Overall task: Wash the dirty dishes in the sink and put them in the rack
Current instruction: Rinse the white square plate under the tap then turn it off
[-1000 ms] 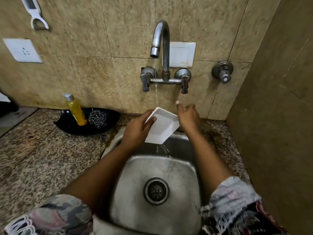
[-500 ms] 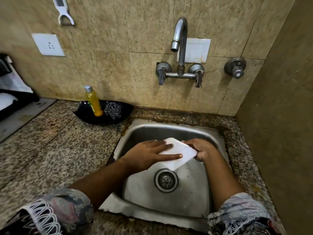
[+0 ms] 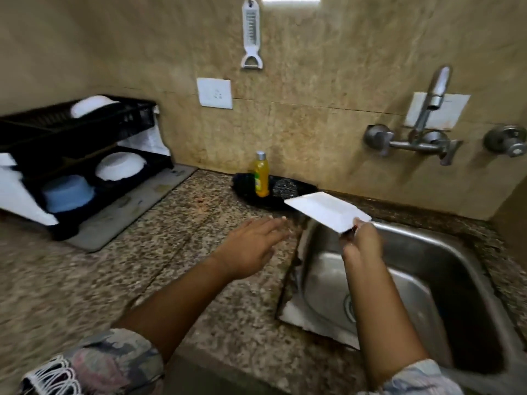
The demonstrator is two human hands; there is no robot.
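Note:
A white square plate [image 3: 328, 210] is held by one corner above the left rim of the steel sink [image 3: 445, 252]; my right hand [image 3: 360, 240] pinches it. My left hand [image 3: 253, 242] hovers over the granite counter with fingers straight, holding nothing. The black two-tier dish rack [image 3: 85, 149] stands at the far left. It holds a white dish [image 3: 91, 105] on top, and a white bowl [image 3: 119, 166] and a blue bowl [image 3: 68, 192] below.
A yellow soap bottle [image 3: 261, 175] and a steel scrubber [image 3: 284, 188] sit in a black tray by the wall. The tap [image 3: 427, 121] is mounted above the sink. A grey mat [image 3: 137, 206] lies under the rack. A peeler [image 3: 251, 35] hangs on the wall.
The plate has left the sink basin and risen leftwards in my right hand alone. My left hand has let go of it and moved over the counter. The view has swung left to the rack.

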